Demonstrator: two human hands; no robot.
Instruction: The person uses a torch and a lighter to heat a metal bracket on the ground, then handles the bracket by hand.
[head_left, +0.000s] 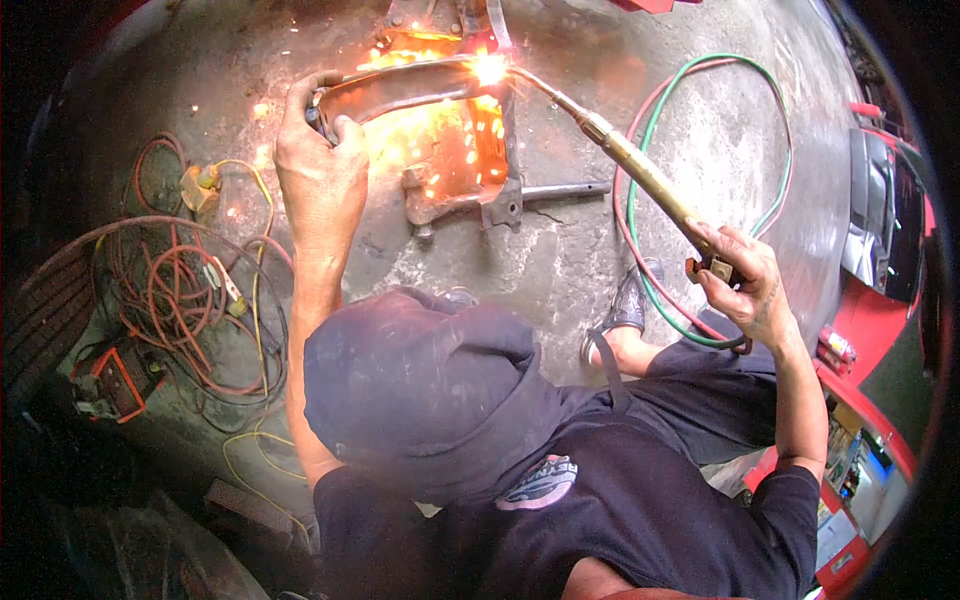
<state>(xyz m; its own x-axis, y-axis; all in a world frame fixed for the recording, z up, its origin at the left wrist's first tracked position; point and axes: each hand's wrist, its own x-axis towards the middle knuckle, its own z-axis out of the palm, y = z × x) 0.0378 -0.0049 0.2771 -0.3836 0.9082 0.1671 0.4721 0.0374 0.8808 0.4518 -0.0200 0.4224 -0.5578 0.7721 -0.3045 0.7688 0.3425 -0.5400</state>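
Observation:
My left hand (322, 150) grips one end of a curved metal bar (410, 88), thumb and fingers closed around it. In my right hand (745, 280) is a brass-coloured gas torch (645, 170), held near its valves. The torch slants up and left, and its tip meets the bar's far right end in a white-hot glare that hides the exact contact. Orange sparks spray down and left from there. Below the bar stands a metal frame (508, 165), lit orange, with a round steel rod (565, 190) sticking out to the right near its base.
A green hose (632, 200) and a red one loop across the concrete floor on the right. Tangled red hoses and cords (185, 300) lie at left, with an orange-edged box (120, 385) beside them. A red tool cabinet (870, 335) stands at far right.

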